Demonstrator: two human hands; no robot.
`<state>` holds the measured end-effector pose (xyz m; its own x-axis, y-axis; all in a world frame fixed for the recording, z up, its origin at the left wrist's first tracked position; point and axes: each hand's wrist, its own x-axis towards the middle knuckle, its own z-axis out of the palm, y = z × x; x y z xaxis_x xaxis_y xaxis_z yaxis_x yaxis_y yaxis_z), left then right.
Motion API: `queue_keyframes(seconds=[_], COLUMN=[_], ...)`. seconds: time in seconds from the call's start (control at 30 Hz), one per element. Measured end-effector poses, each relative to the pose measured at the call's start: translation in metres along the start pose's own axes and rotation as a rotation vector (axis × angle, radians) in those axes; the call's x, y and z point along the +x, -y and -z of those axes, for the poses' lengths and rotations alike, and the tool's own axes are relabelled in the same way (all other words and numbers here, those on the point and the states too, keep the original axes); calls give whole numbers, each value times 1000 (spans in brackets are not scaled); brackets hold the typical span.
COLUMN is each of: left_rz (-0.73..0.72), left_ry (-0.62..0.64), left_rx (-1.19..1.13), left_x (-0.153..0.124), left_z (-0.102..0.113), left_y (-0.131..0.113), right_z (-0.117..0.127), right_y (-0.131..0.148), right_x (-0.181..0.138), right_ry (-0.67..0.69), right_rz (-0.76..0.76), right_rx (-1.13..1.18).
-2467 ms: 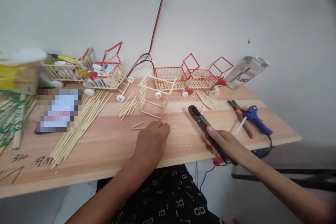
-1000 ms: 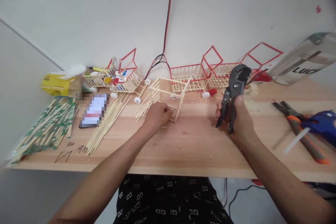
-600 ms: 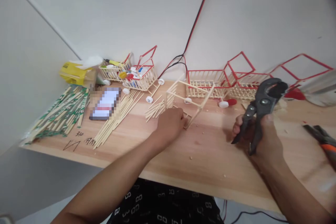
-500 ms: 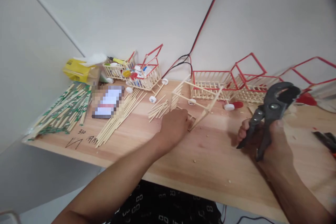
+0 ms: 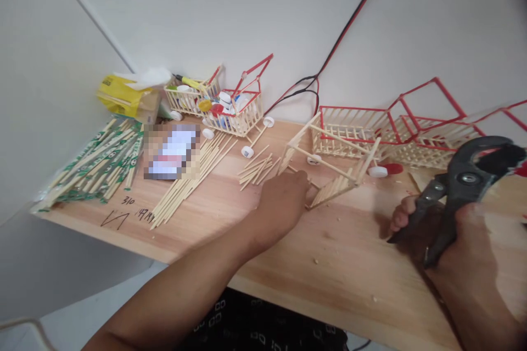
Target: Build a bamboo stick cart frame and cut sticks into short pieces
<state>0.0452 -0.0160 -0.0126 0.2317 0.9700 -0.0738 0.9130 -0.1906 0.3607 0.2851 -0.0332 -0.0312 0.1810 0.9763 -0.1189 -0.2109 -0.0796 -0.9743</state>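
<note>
My right hand is wrapped round the dark handles of a hand cutter, its curved jaw pointing up and to the right. My left hand is closed at the near edge of a small wooden stick frame, which stands on the table with slatted ends and thin crossbars. The fingertips are partly hidden behind the knuckles. Just left of that hand lies a loose heap of short cut sticks. Longer bare sticks are spread further left.
Small stick carts with red trim and bottle-cap wheels line the wall. Another cart holds caps. Wrapped chopsticks, a phone and a yellow bag are at the left. A red-and-black cable runs up the wall.
The view has shifted, so the carts and the cutter appear further right. The stick frame has turned slightly beside my left hand. The cutter stays in my right hand.
</note>
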Motion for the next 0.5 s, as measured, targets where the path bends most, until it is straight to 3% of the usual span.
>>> queue_keyframes(seconds=[0.23,0.5], left_rz=[-21,-17], left_ry=[-17,-31], left_rx=[73,86], left_x=[-2,-3], left_z=[-1,-1], left_y=[9,2], right_z=[-4,-2], right_y=[1,1], right_x=[2,0], right_ry=[17,6], right_rz=[10,13], right_rx=[-17,-15])
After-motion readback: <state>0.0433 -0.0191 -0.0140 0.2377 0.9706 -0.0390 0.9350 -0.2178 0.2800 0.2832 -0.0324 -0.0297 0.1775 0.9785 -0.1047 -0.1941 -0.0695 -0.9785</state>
